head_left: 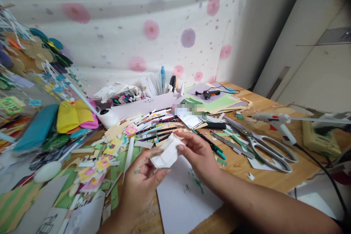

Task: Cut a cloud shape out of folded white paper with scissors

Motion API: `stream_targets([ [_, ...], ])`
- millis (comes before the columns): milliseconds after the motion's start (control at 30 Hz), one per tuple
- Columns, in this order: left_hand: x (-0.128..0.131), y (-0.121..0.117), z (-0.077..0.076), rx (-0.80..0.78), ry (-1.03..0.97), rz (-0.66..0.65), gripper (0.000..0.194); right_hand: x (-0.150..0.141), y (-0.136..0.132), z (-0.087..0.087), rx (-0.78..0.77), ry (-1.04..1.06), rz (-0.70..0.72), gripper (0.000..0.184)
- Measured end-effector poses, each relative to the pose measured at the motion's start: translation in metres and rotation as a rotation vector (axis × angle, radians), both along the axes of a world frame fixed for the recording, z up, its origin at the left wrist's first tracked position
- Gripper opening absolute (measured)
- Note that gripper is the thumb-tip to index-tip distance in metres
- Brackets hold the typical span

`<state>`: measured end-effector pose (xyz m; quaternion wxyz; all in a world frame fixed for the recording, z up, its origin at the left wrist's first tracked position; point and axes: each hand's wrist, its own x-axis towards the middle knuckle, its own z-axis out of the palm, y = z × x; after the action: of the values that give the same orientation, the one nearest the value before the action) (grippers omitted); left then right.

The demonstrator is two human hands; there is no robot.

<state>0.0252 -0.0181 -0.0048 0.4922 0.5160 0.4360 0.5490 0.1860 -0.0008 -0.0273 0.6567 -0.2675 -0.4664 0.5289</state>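
Both hands hold one small white folded piece of paper (168,152) above the wooden table (274,175). My left hand (142,175) grips its lower left side, fingers curled, with green smears on the skin. My right hand (199,153) pinches its upper right edge between thumb and fingers. Under the hands lies a white sheet (183,197) with green marks on it.
Large scissors (267,148) and a white glue gun (276,122) lie to the right, its cable running off the edge. Pens, markers and paper scraps (153,124) litter the middle. A box of markers (145,104) stands at the back. Coloured paper crafts (41,117) fill the left side.
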Motion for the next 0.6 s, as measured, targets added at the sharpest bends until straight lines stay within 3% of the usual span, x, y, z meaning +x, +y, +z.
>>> stream_targets([
  [100,0.001,0.002,0.001,-0.039,-0.119,-0.102,0.039,0.001,0.001,0.002,-0.021,0.011,-0.023,0.022],
  [267,-0.002,0.003,-0.005,-0.2,-0.117,-0.209,0.029,0.001,-0.003,0.002,-0.015,-0.041,-0.043,0.016],
  [600,-0.009,0.004,-0.009,-0.097,-0.111,-0.361,0.023,0.001,-0.004,0.003,-0.094,0.039,0.078,0.014],
])
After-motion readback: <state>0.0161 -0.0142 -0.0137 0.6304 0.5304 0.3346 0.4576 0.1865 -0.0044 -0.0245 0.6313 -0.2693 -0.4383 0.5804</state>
